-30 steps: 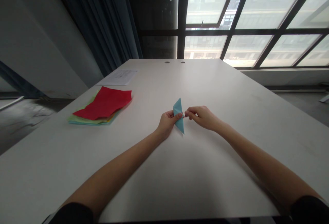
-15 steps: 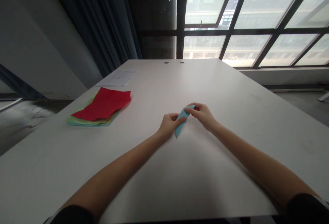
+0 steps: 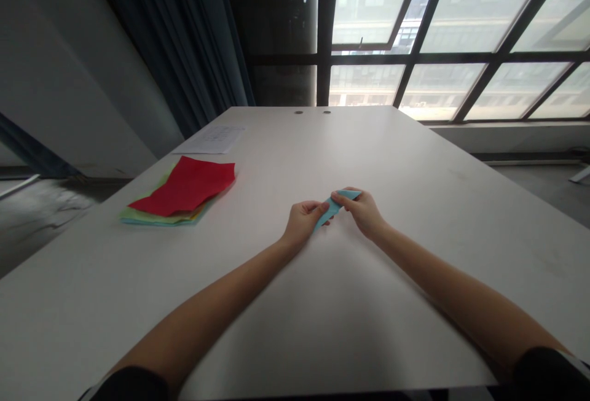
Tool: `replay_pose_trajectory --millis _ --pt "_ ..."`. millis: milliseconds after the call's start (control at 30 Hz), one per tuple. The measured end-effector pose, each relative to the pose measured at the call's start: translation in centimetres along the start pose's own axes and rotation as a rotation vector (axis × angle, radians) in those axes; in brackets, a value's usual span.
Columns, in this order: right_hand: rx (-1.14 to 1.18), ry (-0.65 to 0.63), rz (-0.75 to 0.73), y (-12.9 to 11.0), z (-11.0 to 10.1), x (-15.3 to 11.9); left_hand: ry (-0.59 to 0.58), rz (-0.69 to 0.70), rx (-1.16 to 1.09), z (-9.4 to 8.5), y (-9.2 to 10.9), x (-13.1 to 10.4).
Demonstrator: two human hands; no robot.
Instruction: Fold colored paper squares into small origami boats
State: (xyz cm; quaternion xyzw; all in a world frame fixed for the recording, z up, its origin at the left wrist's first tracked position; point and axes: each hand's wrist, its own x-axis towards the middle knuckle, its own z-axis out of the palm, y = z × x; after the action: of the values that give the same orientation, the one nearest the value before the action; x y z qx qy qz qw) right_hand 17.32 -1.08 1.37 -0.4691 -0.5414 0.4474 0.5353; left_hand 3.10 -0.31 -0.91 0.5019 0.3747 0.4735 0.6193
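A small light-blue piece of folded paper point(image 3: 332, 208) is held between my two hands, just above the middle of the table. My left hand point(image 3: 305, 219) pinches its lower left part, thumb on top and fingers beneath. At the upper right part, my right hand point(image 3: 362, 210) grips it with the thumb and fingers pressed together. The paper is narrow and pointed, slanting from lower left to upper right. Parts of it are covered by my thumbs.
On the left of the white table point(image 3: 415, 278) lies a stack of coloured paper with a crumpled red sheet point(image 3: 188, 186) on top. Behind it is a printed white sheet point(image 3: 212, 139). A dark blue curtain point(image 3: 184, 38) hangs beyond the table's left side.
The blue paper has turned flatter, its lower end rising and its upper tip shifting right and slightly down. My right hand has moved its grip slightly.
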Motion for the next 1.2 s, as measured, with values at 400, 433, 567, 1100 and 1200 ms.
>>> replay_pose_trajectory --millis 400,433,567,1100,1200 --pt "0.039 0.178 -0.042 1.0 -0.7 1.0 -0.050 0.048 0.002 0.0 -0.1 -0.1" --pt "0.032 0.185 -0.033 1.1 -0.7 1.1 -0.041 0.061 0.010 0.0 -0.2 0.0" --pt "0.011 0.189 -0.034 0.9 -0.9 1.2 -0.010 0.062 0.033 0.0 -0.1 0.0" --pt "-0.153 -0.126 -0.075 0.4 -1.1 1.0 0.123 -0.062 -0.373 -0.2 -0.4 0.7" --pt "-0.245 -0.041 -0.137 0.4 -1.2 1.0 0.093 -0.043 -0.276 -0.2 -0.6 0.8"
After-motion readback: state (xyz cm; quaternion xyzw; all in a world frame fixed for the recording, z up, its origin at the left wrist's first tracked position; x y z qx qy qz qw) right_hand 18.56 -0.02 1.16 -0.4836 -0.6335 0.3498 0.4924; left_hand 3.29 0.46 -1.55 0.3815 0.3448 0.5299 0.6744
